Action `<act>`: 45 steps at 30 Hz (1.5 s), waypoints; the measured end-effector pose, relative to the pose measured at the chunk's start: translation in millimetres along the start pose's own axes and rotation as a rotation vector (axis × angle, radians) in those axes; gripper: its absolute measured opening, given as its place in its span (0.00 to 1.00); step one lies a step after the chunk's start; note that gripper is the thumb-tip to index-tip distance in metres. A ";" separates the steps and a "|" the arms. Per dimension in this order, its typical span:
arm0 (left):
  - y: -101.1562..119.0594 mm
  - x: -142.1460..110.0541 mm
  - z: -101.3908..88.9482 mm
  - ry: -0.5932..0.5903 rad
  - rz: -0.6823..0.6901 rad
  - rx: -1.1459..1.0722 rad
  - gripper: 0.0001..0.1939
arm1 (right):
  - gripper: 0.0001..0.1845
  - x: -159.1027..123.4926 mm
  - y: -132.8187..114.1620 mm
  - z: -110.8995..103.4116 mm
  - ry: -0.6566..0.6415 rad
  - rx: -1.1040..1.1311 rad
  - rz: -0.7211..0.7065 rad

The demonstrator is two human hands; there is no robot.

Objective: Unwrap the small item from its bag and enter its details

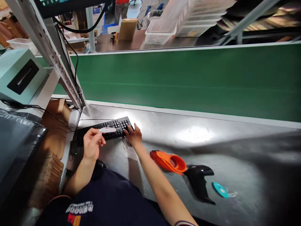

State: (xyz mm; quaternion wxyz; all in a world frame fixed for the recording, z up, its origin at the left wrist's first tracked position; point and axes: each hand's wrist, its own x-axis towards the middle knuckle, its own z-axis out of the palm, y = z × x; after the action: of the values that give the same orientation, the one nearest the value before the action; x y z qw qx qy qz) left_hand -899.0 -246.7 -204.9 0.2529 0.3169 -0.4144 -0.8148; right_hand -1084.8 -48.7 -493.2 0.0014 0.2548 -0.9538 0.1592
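Observation:
My left hand point(92, 142) is closed in a pinch on a white paper label point(107, 129), held over the black keyboard point(89, 129). Dark print shows on the label. Fingers apart, my right hand point(134, 135) rests at the keyboard's right end, over the number keys. Just below it lies a clear plastic bag point(129, 149). Right of my right forearm is an orange piece with a round opening point(168, 161), its end touching a black curved object with a handle-like part point(197, 180). Farther right lies a teal disc point(220, 190) with a pale cord or tab.
Beyond the metal table point(162, 128) runs a green conveyor belt point(188, 81). At left stand a metal post point(47, 40), a pale label printer point(22, 75) and stacked cardboard point(49, 172). White plastic baskets point(160, 31) and a person point(121, 11) are across the belt.

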 end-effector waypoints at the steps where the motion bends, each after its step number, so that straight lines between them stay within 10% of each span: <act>1: 0.2 0.0 -0.4 0.004 -0.003 -0.001 0.18 | 0.26 0.8 1.5 0.5 0.008 0.006 0.010; 22: 0.7 -4.3 -6.4 -0.032 -0.009 -0.038 0.18 | 0.38 -24.4 21.8 7.9 -0.158 0.086 0.043; 45: -6.8 2.1 -10.3 -0.021 0.023 -0.013 0.18 | 0.22 -21.4 15.0 -3.0 0.069 0.076 -0.147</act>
State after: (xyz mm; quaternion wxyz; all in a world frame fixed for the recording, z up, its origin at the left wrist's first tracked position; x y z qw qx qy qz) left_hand -893.9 -249.8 -215.9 0.2599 0.3021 -0.4154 -0.8177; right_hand -1073.8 -25.0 -496.7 0.0361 0.3182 -0.9253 0.2032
